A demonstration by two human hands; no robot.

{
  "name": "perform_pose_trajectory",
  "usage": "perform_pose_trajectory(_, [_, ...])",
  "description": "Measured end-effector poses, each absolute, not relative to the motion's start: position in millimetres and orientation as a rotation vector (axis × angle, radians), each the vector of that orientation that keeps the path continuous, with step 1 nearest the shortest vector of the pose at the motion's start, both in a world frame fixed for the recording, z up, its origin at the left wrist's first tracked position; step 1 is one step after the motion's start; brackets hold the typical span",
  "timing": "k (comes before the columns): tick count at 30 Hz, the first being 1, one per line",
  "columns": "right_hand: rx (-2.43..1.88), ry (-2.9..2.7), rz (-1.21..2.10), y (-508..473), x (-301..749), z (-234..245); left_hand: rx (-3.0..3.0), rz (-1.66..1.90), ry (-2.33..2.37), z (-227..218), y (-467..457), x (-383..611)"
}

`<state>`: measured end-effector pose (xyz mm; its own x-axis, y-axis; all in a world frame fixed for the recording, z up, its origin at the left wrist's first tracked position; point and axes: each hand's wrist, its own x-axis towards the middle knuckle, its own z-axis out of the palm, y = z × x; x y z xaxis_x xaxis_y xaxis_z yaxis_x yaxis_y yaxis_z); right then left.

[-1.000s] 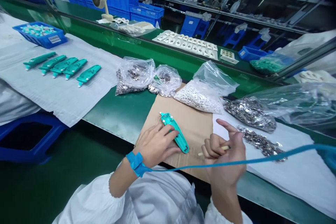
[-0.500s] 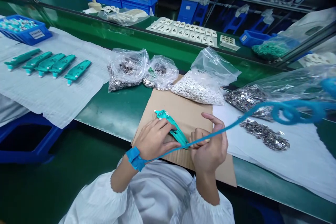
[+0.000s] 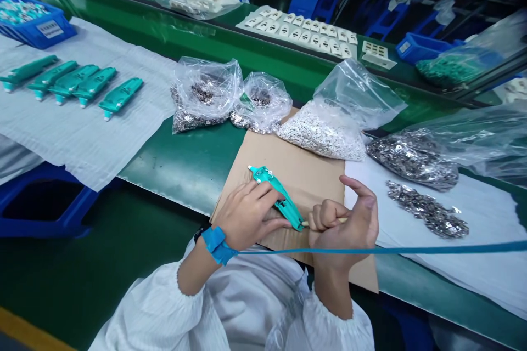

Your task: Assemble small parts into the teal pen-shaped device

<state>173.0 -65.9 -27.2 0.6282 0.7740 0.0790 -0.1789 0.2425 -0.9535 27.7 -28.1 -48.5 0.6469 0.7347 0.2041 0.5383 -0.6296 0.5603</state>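
My left hand (image 3: 251,211) is closed around a teal plastic housing (image 3: 286,205), an elongated shell with small fittings inside and a white tip at its far end. The housing lies slanted over a brown cardboard sheet (image 3: 313,181). In the fist of my right hand (image 3: 343,225) is a thin pale stick-like tool (image 3: 305,224), whose end meets the near end of the housing. My right index finger points upward, off the tool. A blue wrist strap (image 3: 218,245) sits on my left wrist, and its band runs level to the right, past my right wrist.
Several teal housings (image 3: 121,96) lie on a white cloth at left, below a blue bin (image 3: 49,30). Plastic bags of metal parts (image 3: 201,115) and white parts (image 3: 321,134) line the back. Loose metal pieces (image 3: 428,208) are at right.
The strap's band has dropped from a looping diagonal to a taut level line. My right hand has drawn slightly right, showing the pale tool between it and the housing. The view has tilted down.
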Motion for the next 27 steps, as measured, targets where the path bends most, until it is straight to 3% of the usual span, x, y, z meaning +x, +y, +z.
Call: perform_pose_trajectory(27, [-1.134,-0.735,0.723,-68.7,170.6,-34.5,2.415,0.601,0.970,-51.6,-28.3,26.3])
